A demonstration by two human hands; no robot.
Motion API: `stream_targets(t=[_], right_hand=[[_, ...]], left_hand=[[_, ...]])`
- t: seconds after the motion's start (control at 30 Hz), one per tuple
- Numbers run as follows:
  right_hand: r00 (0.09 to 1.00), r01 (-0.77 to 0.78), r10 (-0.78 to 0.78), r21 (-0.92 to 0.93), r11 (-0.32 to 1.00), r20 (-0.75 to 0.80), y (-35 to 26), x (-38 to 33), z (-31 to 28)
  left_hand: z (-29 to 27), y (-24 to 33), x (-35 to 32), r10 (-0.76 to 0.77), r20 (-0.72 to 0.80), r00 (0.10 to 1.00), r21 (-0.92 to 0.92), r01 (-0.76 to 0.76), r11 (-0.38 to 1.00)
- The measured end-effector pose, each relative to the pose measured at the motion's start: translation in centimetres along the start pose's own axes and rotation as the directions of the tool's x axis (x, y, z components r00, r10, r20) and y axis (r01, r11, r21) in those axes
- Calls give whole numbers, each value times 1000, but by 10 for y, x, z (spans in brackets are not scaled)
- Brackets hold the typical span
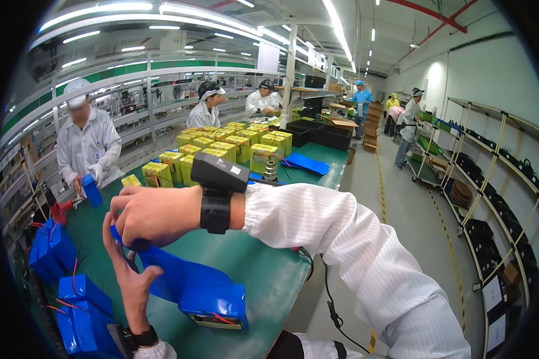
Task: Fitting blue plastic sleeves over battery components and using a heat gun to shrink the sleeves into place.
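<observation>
Head view: right hand [153, 214], black wrist device strapped on, pinches closed on the open end of a blue plastic shrink-sleeve [161, 263] that covers a flat rectangular battery pack [212, 299] lying on the green workbench [263, 269]. Left hand [129, 272] grips the same sleeve end from below. Step looks like sleeving the pack; next move likely calls for pulling the film straight along it. More blue packs [78, 317] sit to the left.

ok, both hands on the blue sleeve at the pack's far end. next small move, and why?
Probably tug the blue sleeve a bit further along the blue battery pack. The left hand and right hand both pinch its loose, flattened end, while the near end already looks filled and snug, with red wires showing.
</observation>
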State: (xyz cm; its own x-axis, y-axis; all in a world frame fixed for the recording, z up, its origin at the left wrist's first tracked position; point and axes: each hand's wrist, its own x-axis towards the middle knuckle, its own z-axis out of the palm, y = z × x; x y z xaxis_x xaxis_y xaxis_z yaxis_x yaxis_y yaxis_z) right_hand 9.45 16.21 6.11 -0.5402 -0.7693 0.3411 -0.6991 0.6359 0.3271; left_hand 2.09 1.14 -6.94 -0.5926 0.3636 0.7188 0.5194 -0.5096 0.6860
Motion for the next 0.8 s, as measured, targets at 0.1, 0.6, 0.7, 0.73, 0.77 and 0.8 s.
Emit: stream_targets(t=[0.1,0.6,0.7,0.73,0.77,0.8], right_hand=[[997,-61,62,41,997,-34,1,5,5],[978,-127,181,394,910,-102,5,-4,31],[976,-61,143,421,905,-165,8,-6,28],[978,-67,143,424,903,-149,8,-7,28],[982,-86,148,426,901,-115,11,-9,25],[986,-84,137,435,897,-91,11,-5,25]], left_hand=[[-17,4,24,12,154,988,88,-26,996],[-49,33,46,-205,366,908,226,127,966],[-56,47,62,-249,445,860,393,63,917],[-56,49,65,-289,469,834,401,91,912],[-56,50,70,-302,516,802,402,86,912],[-62,55,73,-325,546,772,416,87,905]])
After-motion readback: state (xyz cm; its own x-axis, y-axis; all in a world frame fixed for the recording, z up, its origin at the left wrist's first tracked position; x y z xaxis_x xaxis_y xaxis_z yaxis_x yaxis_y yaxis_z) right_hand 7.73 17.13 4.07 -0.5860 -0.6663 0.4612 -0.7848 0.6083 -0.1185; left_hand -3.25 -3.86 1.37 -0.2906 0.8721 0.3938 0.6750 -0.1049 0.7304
